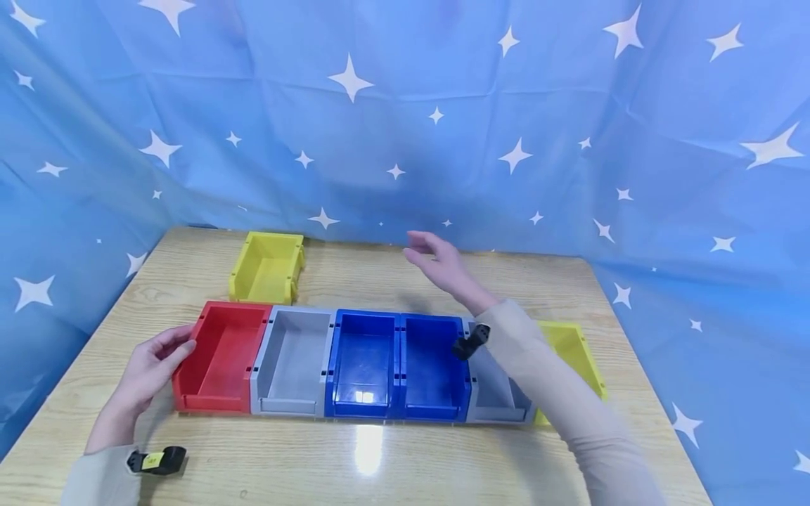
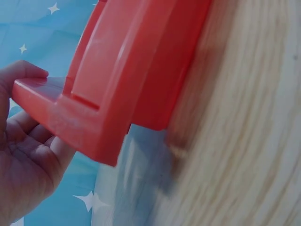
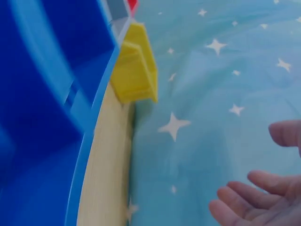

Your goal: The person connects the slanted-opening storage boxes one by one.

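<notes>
A red storage bin [image 1: 221,358] stands at the left end of a row of bins. My left hand [image 1: 152,365] pinches its left side wall, and the left wrist view shows the thumb and fingers of that hand [image 2: 33,155] on either side of the red rim [image 2: 61,113]. Over the back of the table my right hand [image 1: 443,267] hangs in the air with loosely extended fingers, holding nothing. Behind the row sits a single yellow bin [image 1: 268,267], seen too in the right wrist view, left of the right hand [image 3: 263,197].
The row continues rightward with a grey bin [image 1: 297,358], two blue bins [image 1: 363,365], another grey bin [image 1: 496,386] and a yellow bin [image 1: 572,351], partly covered by my right sleeve. A blue starred cloth [image 1: 405,105] hangs behind the wooden table [image 1: 253,464].
</notes>
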### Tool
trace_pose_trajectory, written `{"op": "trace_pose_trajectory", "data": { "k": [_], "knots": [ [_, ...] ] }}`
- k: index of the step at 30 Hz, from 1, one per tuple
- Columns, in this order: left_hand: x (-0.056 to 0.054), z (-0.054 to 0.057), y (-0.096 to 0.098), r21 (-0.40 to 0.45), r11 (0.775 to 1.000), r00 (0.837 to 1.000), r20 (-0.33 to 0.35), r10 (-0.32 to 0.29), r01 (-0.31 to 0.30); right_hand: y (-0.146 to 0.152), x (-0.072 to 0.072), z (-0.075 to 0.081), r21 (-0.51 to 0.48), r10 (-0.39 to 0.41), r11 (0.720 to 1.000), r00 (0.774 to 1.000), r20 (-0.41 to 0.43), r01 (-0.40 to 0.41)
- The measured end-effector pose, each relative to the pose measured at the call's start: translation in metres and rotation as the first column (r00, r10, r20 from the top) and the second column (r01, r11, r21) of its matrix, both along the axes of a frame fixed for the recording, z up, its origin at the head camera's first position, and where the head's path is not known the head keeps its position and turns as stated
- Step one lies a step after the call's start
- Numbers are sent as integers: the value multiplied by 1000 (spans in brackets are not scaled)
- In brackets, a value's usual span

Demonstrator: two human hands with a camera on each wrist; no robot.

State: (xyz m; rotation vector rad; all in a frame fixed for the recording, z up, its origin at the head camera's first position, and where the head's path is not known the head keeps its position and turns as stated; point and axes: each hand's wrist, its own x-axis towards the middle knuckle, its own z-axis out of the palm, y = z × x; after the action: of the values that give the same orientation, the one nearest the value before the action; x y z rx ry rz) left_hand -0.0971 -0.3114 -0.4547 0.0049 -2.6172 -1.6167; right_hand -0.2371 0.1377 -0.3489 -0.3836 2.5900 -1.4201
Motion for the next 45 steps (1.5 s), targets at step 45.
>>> {"op": "trace_pose_trajectory", "data": {
  "k": [45],
  "knots": [
    [8,-5,-12,16,993,993,28,117,-117,-221,-32,-65,-215,-291,884,847,445,416]
  ]
}}
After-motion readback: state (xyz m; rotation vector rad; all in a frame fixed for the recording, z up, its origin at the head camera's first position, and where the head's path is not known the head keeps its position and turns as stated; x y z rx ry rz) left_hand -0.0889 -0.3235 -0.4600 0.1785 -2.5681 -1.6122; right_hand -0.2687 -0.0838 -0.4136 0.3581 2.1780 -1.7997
